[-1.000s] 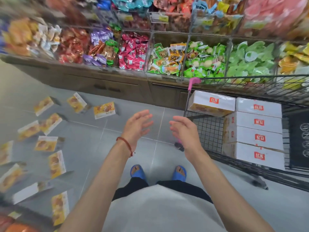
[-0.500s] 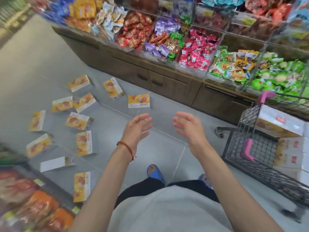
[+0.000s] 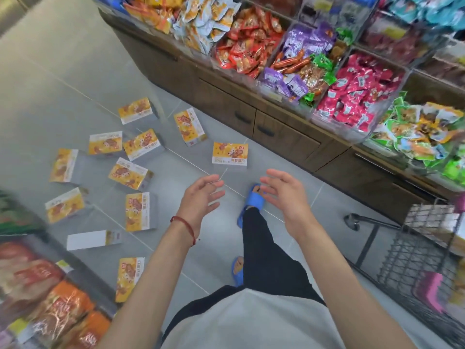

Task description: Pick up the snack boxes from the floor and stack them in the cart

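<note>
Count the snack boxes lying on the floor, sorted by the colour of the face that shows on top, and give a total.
Yellow-faced snack boxes: 10
White-faced snack box: 1
Total: 11

yellow-and-white snack boxes (image 3: 230, 154), grey tiled floor (image 3: 63, 96), blue slippers (image 3: 253, 201).

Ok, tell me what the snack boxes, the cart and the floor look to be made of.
Snack boxes: printed cardboard by the look; flat faces, crisp edges, slight sheen.
Cart: probably dark metal wire; it shows as an open mesh grid.
Floor: grey tile, likely glazed; grout lines and soft reflections.
</note>
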